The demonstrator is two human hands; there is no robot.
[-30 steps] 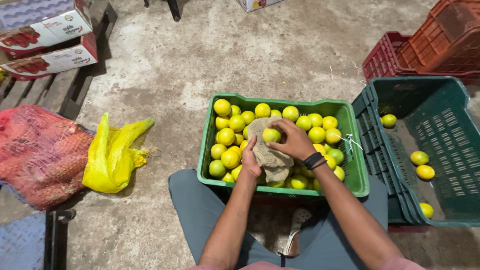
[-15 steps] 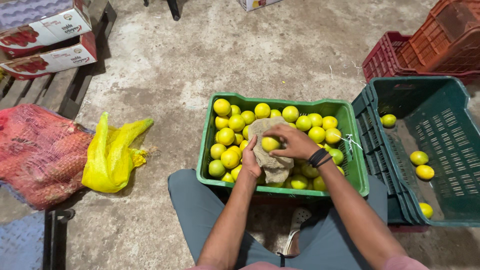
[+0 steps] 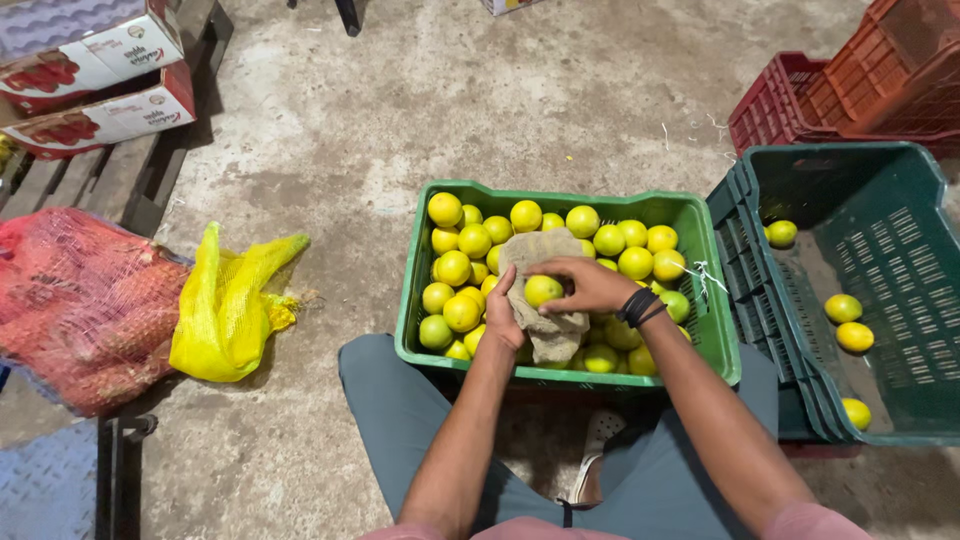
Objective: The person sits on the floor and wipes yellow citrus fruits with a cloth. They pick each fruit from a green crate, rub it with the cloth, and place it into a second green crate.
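Your right hand (image 3: 590, 285) fingers pinch a yellow-green fruit (image 3: 542, 290) against the cloth (image 3: 540, 255), which hides your left hand (image 3: 502, 318) fingers' state.

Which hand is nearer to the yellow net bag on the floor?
Left. The left hand holds the cloth at the crate's middle, on the side toward the yellow net bag. The right hand holds a fruit, farther away.
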